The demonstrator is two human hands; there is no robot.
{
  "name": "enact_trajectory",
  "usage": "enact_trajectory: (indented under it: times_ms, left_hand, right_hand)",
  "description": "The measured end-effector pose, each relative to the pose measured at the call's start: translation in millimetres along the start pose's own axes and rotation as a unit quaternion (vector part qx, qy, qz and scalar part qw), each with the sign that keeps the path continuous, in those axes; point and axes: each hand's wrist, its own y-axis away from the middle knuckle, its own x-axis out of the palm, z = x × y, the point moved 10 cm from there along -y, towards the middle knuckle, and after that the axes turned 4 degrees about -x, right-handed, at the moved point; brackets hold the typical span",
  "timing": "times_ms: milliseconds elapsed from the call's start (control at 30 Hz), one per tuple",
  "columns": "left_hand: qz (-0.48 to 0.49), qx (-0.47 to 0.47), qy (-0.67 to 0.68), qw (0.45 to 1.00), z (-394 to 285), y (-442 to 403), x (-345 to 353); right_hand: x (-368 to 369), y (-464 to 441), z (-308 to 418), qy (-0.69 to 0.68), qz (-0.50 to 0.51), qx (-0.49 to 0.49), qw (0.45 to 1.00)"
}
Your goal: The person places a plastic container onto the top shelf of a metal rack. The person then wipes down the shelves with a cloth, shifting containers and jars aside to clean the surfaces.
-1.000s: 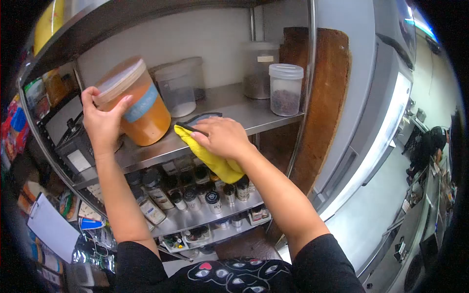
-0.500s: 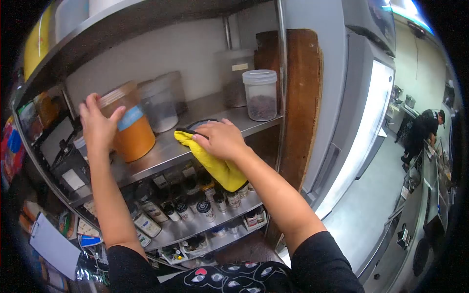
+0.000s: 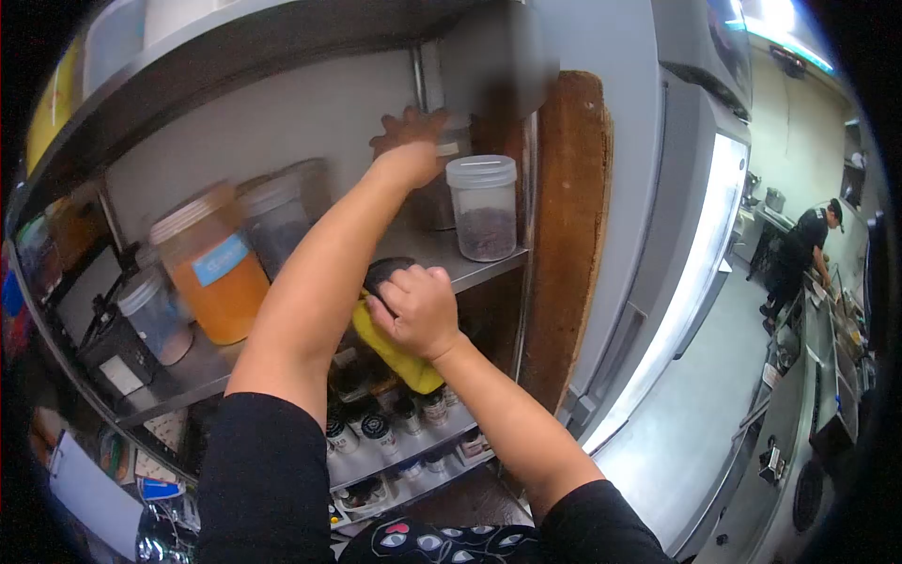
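My left hand (image 3: pixel 410 155) reaches far back over the shelf, fingers spread, close to a tall clear container (image 3: pixel 434 202) in the rear corner. The hand partly covers that container, and whether they touch I cannot tell. Lower down, my right hand (image 3: pixel 420 310) is closed around a yellow cloth (image 3: pixel 399 357) that hangs over the front edge of the metal shelf (image 3: pixel 479 268). A clear jar of dark contents (image 3: pixel 486 211) with a whitish lid stands right of both hands. Left of my left forearm is a large jar of orange contents (image 3: pixel 225 296) with a blue label.
A small lidded jar (image 3: pixel 155 315) and a black box (image 3: pixel 117 357) stand at the shelf's left end. Several small bottles (image 3: pixel 379 432) fill the shelf below. A wooden board (image 3: pixel 568 226) borders the right side. Farther off, a person in black (image 3: pixel 803 249) leans over a counter.
My left hand has let go of the orange jar and swung right, toward the back corner. My right hand has curled tighter around the cloth. The camera view has shifted slightly.
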Motion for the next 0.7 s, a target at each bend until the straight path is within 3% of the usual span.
enact_trajectory:
  times_ms: [100,367,467,500,533,567,600,700]
  left_hand:
    - [0.070,-0.022,0.011,0.997,7.0,-17.5,19.1]
    - [-0.006,0.002,0.066,0.998,37.2,-47.3,64.4]
    - [-0.146,0.116,0.001,0.982,57.2,-69.9,103.2]
    - [-0.106,0.108,0.050,0.987,54.5,-61.5,92.0]
    - [-0.185,0.157,0.099,0.965,71.2,-74.0,114.9]
    - [-0.159,0.204,0.079,0.963,50.4,-61.9,92.3]
    - [-0.158,0.202,0.062,0.965,53.1,-63.2,97.3]
    - [-0.124,0.130,0.015,0.984,69.0,-76.8,117.2]
  right_hand:
    - [-1.3,1.2,-2.6,-0.001,-0.002,-0.005,1.000]
    - [1.9,5.3,-5.0,-0.002,-0.003,0.007,1.000]
    - [3.8,6.1,-5.1,-0.003,-0.002,0.008,1.000]
    - [5.9,7.6,-5.5,-0.017,-0.003,0.004,1.000]
    - [6.5,11.8,-6.8,-0.009,-0.034,-0.002,0.999]
    - [13.1,14.0,-7.8,0.005,-0.033,0.007,0.999]
    - [20.3,14.1,-10.7,-0.015,0.036,0.030,0.999]
    - [-1.4,15.4,-11.7,-0.009,-0.061,0.029,0.998]
